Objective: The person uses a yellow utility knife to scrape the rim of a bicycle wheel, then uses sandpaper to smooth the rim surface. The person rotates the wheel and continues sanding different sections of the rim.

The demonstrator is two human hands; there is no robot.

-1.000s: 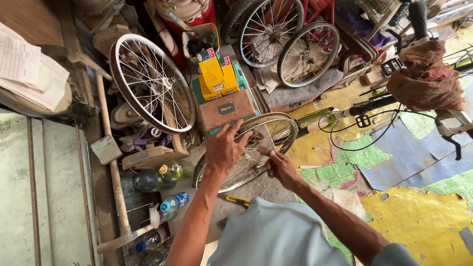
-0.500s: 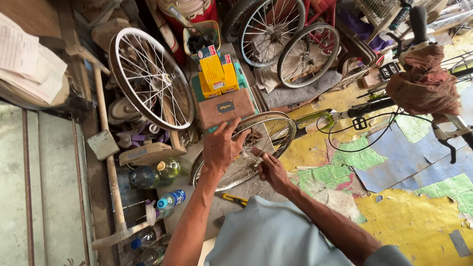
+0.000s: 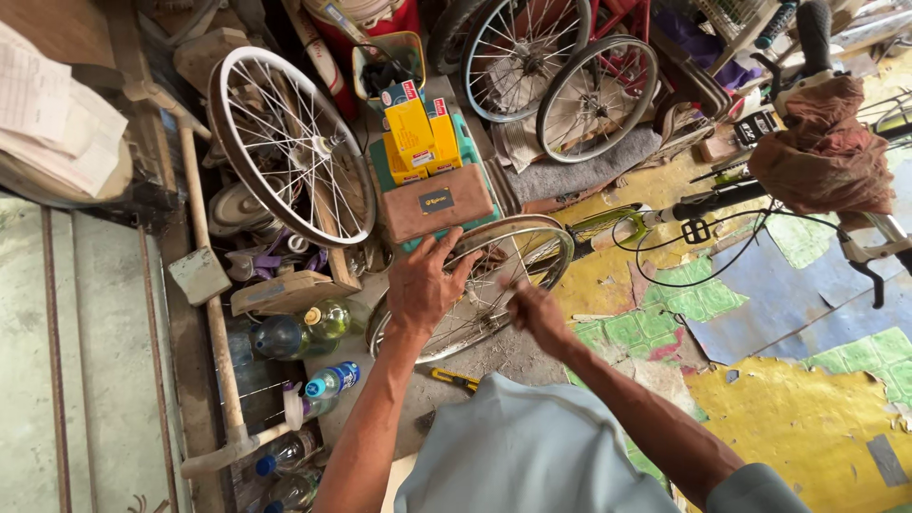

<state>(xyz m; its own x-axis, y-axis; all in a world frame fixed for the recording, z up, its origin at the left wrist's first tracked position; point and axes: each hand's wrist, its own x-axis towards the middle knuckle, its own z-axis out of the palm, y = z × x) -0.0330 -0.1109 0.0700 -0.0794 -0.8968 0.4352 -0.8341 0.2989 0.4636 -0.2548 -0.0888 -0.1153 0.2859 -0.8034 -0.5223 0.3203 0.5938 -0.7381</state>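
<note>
A spoked bicycle wheel (image 3: 560, 242) lies tilted in front of me over the dusty floor. My left hand (image 3: 423, 285) rests on its near left part, fingers spread across the rim and spokes, holding it. My right hand (image 3: 532, 309) is a closed fist over the spokes near the wheel's middle, blurred; I cannot tell whether anything is in it. My grey-clad knee (image 3: 513, 456) sits just below both hands.
A second bare wheel (image 3: 285, 142) leans at the left. Yellow boxes (image 3: 413, 128) and a brown case (image 3: 437, 201) lie behind the hands. Bottles (image 3: 323, 323) and a long wooden handle (image 3: 204, 285) are at the left, a yellow-handled tool (image 3: 454, 379) on the floor, a cloth-covered handlebar (image 3: 822, 152) at the right.
My right hand has pulled back from the rim toward me and closed into a fist. My left hand has stayed on the wheel, with its fingers spread wider.
</note>
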